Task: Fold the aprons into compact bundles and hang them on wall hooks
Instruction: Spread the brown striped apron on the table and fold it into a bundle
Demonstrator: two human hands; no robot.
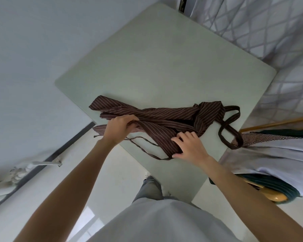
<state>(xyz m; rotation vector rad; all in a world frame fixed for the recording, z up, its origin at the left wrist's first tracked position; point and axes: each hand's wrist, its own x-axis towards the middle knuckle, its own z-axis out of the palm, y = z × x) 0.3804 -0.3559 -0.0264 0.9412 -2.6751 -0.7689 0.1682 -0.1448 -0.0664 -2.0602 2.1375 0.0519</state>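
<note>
Brown cloth with thin pale stripes, the apron [164,117] lies bunched in a long, loose band across the near part of the pale green worktop [164,58], running from the left edge towards the right corner. Its wide dark strap [231,127] loops off the right end and hangs over the worktop's edge, while a thin tie [143,145] trails out below the cloth on the near side.

The person stands at the near corner with both bare arms stretched out. The left hand [119,128] has its grip pinched on a gathered fold at the left end of the apron, fingers curled round the cloth and lifting it a little off the surface. The right hand [189,145] lies on the lower bunch of the apron with its grip spread, the fingers splayed and pressing the fabric down, thumb out to the side.

Just beside the worktop on the right, a wooden chair [276,198] carries pale cloth [278,154] and a checked piece [262,137] draped over it. A patterned curtain [269,23] hangs behind.
</note>
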